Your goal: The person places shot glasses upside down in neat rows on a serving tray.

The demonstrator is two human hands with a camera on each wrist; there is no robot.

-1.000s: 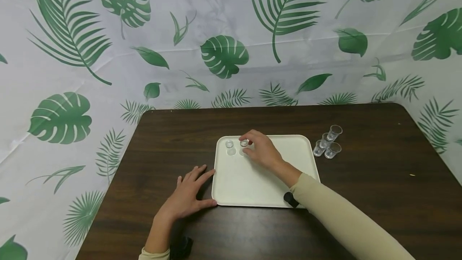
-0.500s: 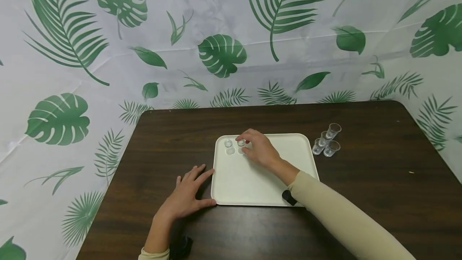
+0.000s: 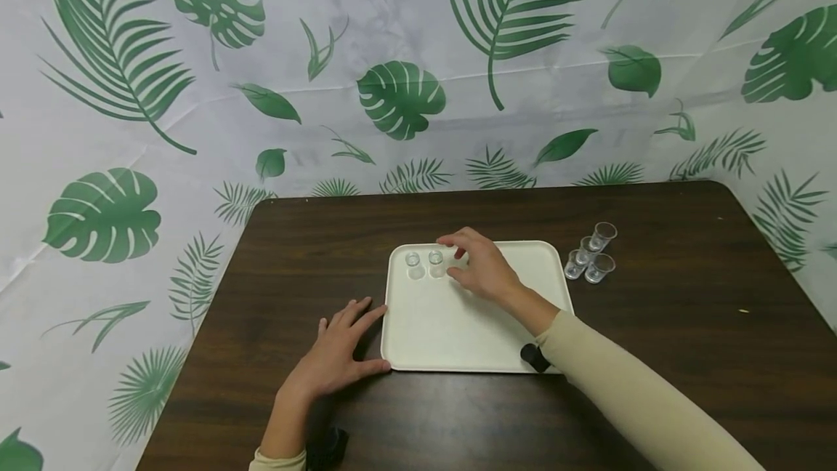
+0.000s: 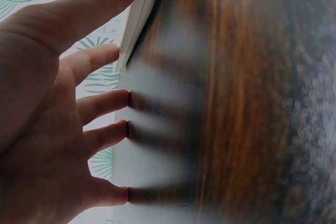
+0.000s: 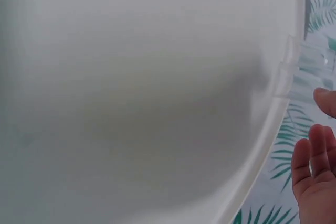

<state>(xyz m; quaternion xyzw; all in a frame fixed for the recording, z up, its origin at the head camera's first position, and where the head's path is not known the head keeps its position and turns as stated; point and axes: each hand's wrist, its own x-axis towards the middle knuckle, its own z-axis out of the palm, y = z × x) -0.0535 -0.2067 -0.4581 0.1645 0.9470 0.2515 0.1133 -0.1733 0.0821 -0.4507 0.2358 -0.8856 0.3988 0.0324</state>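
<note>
Two small clear shot glasses, the left glass [image 3: 414, 265] and the right glass [image 3: 436, 264], stand side by side near the far left corner of the white tray [image 3: 458, 340]. My right hand [image 3: 484, 265] hovers just right of the right glass, thumb and fingers parted with nothing between them. In the right wrist view, the clear glasses [image 5: 308, 74] overlap the tray rim beside the thumb. At the tray's left side, my left hand [image 3: 332, 356] rests with fingers spread on the table; its thumb touches the near left corner and the index fingertip lies at the left rim.
Several more clear shot glasses [image 3: 599, 268] stand clustered on the dark wood table [image 3: 680, 355], right of the tray. A leaf-print cloth [image 3: 314, 122] hangs behind the table. A small yellowish scrap [image 3: 744, 311] lies far right.
My right hand has let go of the right glass and moved a little to the right, after that glass shifted slightly left. The left hand stays at the tray's edge.
</note>
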